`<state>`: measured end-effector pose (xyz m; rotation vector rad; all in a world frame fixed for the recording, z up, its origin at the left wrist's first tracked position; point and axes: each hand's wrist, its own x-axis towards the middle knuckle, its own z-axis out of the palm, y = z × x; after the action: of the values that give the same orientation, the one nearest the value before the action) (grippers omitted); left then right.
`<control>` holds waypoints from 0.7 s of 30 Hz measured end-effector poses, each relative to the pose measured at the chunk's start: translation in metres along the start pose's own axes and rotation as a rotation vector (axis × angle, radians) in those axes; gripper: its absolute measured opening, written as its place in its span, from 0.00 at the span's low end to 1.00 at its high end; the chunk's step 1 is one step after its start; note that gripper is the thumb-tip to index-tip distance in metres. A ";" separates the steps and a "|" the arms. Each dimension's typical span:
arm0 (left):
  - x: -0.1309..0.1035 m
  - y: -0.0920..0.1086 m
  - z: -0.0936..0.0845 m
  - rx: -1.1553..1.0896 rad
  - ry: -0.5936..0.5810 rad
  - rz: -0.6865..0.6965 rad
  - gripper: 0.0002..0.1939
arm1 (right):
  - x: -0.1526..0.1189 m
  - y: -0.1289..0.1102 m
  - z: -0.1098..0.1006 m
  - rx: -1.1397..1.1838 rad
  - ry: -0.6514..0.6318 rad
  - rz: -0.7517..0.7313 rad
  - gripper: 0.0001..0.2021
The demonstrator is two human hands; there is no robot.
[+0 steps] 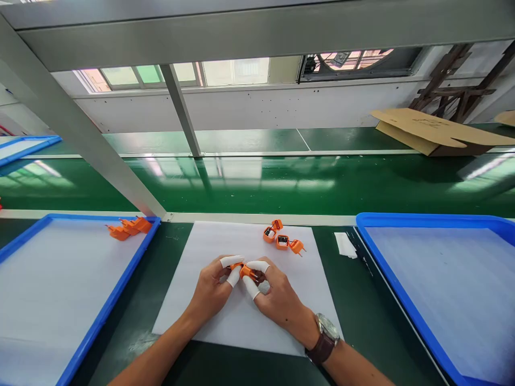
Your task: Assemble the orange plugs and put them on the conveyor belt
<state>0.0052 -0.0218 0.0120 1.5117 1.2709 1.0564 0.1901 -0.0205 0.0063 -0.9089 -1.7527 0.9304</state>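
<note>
Above the white sheet (pixel 217 316), both hands meet around a small orange plug housing (pixel 246 271) with metal prongs at its right side. My left hand (pixel 215 284) pinches its left part between thumb and index finger, both in white finger cots. My right hand (pixel 277 292), also with white cots, grips the pronged part. Fingers hide much of the piece. Farther back on the sheet lie two opened orange plug housings (pixel 282 242), with dark and white parts inside.
A blue-rimmed tray (pixel 108 305) at left holds several orange plug pieces (pixel 129 228) in its far corner. Another blue-rimmed tray (pixel 410 316) stands at right, beside a white scrap (pixel 345 245). Beyond the table runs a green surface (pixel 257 187), with a cardboard box (pixel 438 128) behind it.
</note>
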 end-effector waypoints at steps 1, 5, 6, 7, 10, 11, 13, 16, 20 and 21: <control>0.000 0.001 0.000 0.036 -0.005 0.013 0.15 | 0.000 0.001 0.000 0.010 0.000 0.030 0.11; -0.003 0.005 -0.006 0.179 -0.111 0.042 0.21 | 0.003 0.006 -0.003 0.051 0.016 0.137 0.11; -0.004 0.005 -0.007 0.218 -0.134 0.062 0.24 | 0.004 0.007 -0.004 0.045 0.020 0.147 0.11; -0.005 0.004 -0.008 0.262 -0.143 0.091 0.26 | 0.004 0.007 -0.004 0.027 0.018 0.150 0.11; -0.006 -0.002 -0.009 0.409 -0.091 0.225 0.26 | 0.003 0.006 -0.005 -0.076 0.007 0.089 0.10; -0.006 -0.004 -0.008 0.451 -0.067 0.271 0.26 | 0.002 0.005 -0.005 -0.115 -0.004 0.051 0.10; -0.006 -0.008 -0.006 0.515 -0.031 0.347 0.26 | 0.000 0.005 -0.004 -0.180 -0.021 -0.025 0.11; -0.006 -0.011 -0.003 0.576 0.005 0.404 0.25 | -0.002 0.006 -0.002 -0.199 -0.033 -0.078 0.13; -0.006 -0.010 0.000 0.626 0.033 0.435 0.24 | -0.001 0.008 -0.002 -0.116 -0.022 -0.047 0.14; -0.006 -0.010 0.000 0.634 0.037 0.444 0.24 | 0.000 0.008 -0.002 -0.101 -0.021 -0.033 0.13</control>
<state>0.0021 -0.0269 0.0018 2.3452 1.4087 0.9977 0.1935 -0.0166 -0.0001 -0.9350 -1.8408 0.8393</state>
